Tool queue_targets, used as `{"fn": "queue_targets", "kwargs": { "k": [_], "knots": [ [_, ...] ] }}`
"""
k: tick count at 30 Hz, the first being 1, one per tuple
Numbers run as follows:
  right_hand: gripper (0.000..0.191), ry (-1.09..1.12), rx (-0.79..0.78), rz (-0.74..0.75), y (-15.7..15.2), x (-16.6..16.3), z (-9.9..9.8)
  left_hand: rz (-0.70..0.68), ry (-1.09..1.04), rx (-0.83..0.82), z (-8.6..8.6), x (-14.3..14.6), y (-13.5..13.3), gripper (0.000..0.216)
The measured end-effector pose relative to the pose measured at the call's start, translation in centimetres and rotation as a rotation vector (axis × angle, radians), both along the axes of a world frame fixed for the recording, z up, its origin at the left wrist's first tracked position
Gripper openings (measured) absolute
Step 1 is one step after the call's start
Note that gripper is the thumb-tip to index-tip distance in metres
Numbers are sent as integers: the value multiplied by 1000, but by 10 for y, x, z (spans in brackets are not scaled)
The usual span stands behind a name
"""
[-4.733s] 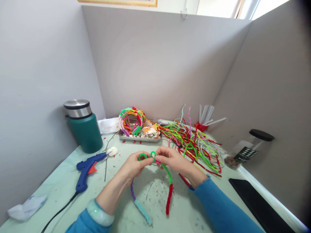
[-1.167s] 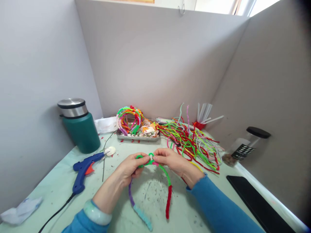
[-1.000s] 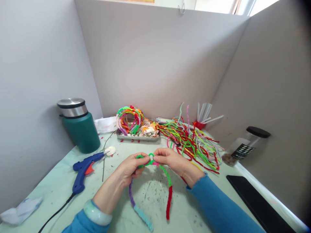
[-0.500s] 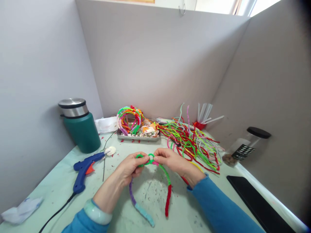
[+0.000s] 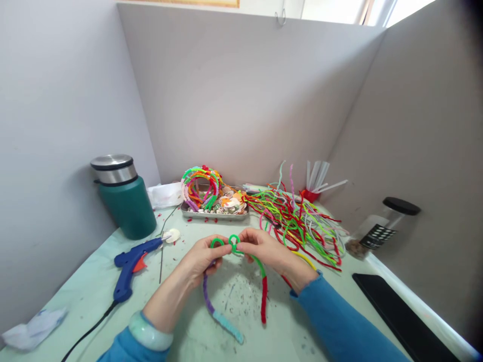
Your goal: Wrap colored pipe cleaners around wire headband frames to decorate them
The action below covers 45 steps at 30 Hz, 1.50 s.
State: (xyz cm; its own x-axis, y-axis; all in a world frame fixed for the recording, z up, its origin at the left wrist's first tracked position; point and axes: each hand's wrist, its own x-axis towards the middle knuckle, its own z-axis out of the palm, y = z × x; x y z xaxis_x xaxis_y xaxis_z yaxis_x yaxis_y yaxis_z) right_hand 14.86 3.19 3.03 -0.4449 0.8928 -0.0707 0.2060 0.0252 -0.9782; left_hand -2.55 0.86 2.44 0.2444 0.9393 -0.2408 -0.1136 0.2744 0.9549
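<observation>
Green fuzzy wire (image 5: 234, 248) bridges left hand (image 5: 201, 256) and right hand (image 5: 265, 246)

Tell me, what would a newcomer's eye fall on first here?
Most likely the bright tangle of fuzzy stems, mostly red and green, spread across the back right of the table. Next, front and centre, the multicoloured fuzzy band between the left hand and right hand, one end red, the other light blue. On the left, a green flask stands behind a blue glue gun.

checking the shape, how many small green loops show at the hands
2: one loop at the left hand, a second loop between that hand and the right hand. More may be hidden.
</observation>
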Motion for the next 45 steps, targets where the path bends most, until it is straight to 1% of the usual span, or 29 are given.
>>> {"fn": "queue_targets", "kwargs": {
  "k": [3,6,8,10,11,15,17,20,23,25,27,30,33,36,40,42,45],
  "knots": [
    [13,35,9,1,-2,-2,2,31,26,-2,0,3,-1,40],
    [12,36,29,-2,-3,-3,4,56,66,1,3,5,-2,38],
    [12,28,47,-35,-3,-2,5,57,80,6,4,6,-2,35],
    [13,49,26,-60,-3,-1,6,36,70,11,5,6,-3,32],
    [14,78,-16,-57,-2,-1,5,18,55,16,5,6,-3,31],
    [23,259,-272,25,0,4,0,-53,-14,31,3,3,-3,28],
    [25,299,-328,54,1,5,-1,-62,-22,28,1,2,-3,29],
    [24,253,-278,60,1,7,0,-44,-17,23,0,2,-1,31],
    [23,209,-173,7,3,9,2,20,-74,3,-2,1,2,35],
    [22,208,-150,-30,4,10,2,32,-91,5,-3,1,4,35],
    [23,199,-150,-54,5,11,3,12,-66,23,-5,-1,5,33],
    [23,122,-118,-42,4,11,3,25,-32,52,-5,-2,6,33],
    [19,39,-37,-20,3,7,0,66,-21,82,-3,-1,5,34],
    [17,77,36,-65,5,2,-4,115,8,99,0,1,3,34],
    [21,151,36,-133,5,0,-5,148,78,134,1,1,4,28],
    [22,182,33,-129,3,0,-3,151,69,169,0,-1,5,27],
    [22,260,17,-84,-1,1,0,122,19,203,0,-4,6,26]
  ]
}}
